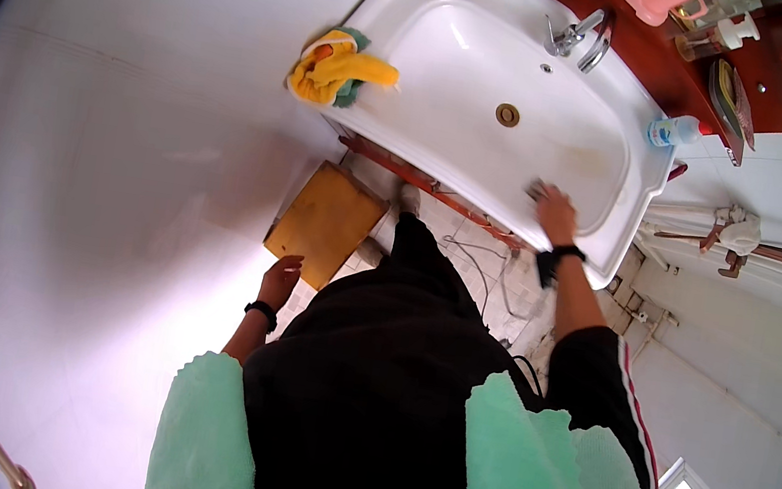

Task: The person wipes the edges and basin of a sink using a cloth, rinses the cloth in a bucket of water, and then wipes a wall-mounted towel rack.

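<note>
green towel [520,466] on shoulders | R hand [554,211] flat, fingers together, in sink [460,52] | L hand [281,279] hangs loose, empty

The right hand [554,211] reaches forward with the arm nearly straight, palm down and fingers pressed flat, seemingly over something small and dark, though that is hard to make out. A dark band circles its wrist. The left hand [281,278] hangs low at the side, fingers loosely curled and holding nothing, its wrist banded too.
</note>
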The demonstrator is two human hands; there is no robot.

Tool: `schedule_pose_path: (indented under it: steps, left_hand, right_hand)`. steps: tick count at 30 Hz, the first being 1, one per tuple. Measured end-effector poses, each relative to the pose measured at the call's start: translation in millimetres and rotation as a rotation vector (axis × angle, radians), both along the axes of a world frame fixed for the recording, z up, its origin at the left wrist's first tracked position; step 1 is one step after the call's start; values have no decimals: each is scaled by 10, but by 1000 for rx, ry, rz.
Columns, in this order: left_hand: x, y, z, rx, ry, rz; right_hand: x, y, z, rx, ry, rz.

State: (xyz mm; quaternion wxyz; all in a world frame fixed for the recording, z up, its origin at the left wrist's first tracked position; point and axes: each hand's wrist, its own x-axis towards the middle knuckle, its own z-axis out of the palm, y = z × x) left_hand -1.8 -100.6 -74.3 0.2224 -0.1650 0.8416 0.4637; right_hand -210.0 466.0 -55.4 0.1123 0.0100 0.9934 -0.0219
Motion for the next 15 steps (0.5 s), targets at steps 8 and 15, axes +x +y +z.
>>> schedule_pose_path:
  steps: [8, 15]
  left_hand:
    - [-782, 441, 465, 6, 228, -66]
    - [-1842, 1262, 1119, 72, 427, -175]
  right_hand:
    - [-818, -2757, 531, -357, 176, 134]
    - [-376, -1898, 587, -526, 266, 202]
